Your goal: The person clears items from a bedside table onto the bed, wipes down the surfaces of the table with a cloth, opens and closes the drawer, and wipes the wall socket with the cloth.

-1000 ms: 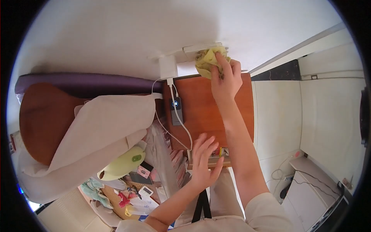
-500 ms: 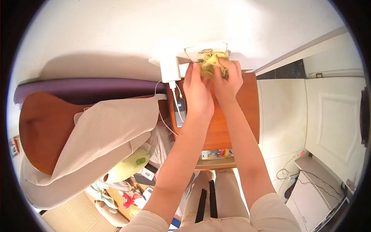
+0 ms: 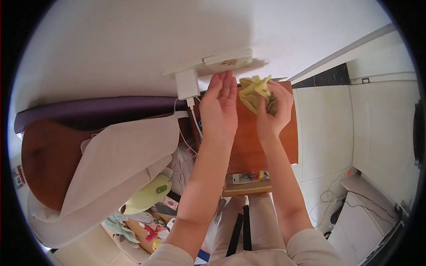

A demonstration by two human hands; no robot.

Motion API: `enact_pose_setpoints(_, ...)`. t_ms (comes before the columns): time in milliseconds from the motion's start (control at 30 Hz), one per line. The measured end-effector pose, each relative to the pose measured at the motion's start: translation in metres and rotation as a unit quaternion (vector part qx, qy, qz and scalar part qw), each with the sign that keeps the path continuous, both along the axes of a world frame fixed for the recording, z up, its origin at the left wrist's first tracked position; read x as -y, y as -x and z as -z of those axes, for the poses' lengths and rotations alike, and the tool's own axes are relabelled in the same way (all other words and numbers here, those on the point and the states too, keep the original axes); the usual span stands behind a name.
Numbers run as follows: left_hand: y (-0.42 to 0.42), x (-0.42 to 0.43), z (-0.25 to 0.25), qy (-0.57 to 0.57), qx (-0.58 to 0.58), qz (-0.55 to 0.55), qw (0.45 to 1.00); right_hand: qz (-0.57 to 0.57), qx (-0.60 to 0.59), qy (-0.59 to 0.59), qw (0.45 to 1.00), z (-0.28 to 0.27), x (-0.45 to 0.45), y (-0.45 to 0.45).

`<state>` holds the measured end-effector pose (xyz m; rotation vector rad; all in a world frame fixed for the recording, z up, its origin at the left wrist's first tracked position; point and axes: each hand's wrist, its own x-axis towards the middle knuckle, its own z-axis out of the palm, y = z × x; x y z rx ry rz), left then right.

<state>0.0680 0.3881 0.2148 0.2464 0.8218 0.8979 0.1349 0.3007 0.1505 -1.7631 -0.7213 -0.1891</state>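
Note:
My right hand (image 3: 276, 108) is closed around a crumpled yellow cloth (image 3: 254, 95), holding it over the right part of the wooden nightstand (image 3: 255, 144). My left hand (image 3: 219, 104) is palm up with its fingers stretched out and nothing in it. Its fingertips are just below a white wall panel (image 3: 228, 61) with a small brownish motif; whether they touch it I cannot tell. Left of that hand, a white charger (image 3: 187, 84) is at the wall with a white cable (image 3: 191, 106) plugged into it. My left hand and forearm mostly hide a dark device on the nightstand.
The nightstand's drawer (image 3: 246, 188) is pulled out at the front, with small packages inside. To the left stands a bed with a wooden headboard (image 3: 44, 164), beige fabric (image 3: 128, 146) and a green plush (image 3: 151, 195). A white door (image 3: 384, 137) is on the right.
The right hand has drawn the cloth down and right, away from the wall panel. My left hand has turned palm up and opened. The bright glow around the charger is gone; the scene is dimmer.

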Motion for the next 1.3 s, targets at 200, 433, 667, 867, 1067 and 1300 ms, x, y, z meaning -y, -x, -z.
enact_pose_setpoints(200, 0.012, 0.023, -0.014, -0.052, -0.050, 0.058, 0.996, 0.047, 0.128, -0.115, 0.984, -0.018, -0.068, -0.010)
enact_pose_setpoints(433, 0.062, 0.056, -0.038, -0.304, -0.240, 0.097, 0.917, -0.103, 0.270, -0.143, 0.947, -0.022, -0.088, -0.003)
enact_pose_setpoints(667, 0.082, -0.002, -0.063, -0.577, -0.523, 0.049, 0.626, 0.083, 0.040, -0.178, 0.980, -0.014, -0.083, 0.012)
enact_pose_setpoints(867, 0.052, -0.052, -0.053, -0.686, -0.549, 0.027, 0.477, -0.051, 0.207, -0.113, 0.970, -0.011, -0.083, 0.009)
enact_pose_setpoints(1067, 0.033, -0.068, -0.046, -0.758, -0.536, -0.016, 0.372, 0.097, -0.049, -0.135, 0.985, -0.012, -0.067, 0.002)
enact_pose_setpoints(1300, 0.028, -0.065, -0.049, -0.746, -0.552, -0.005, 0.373, 0.009, 0.093, -0.137, 0.986, -0.010, -0.094, 0.037)
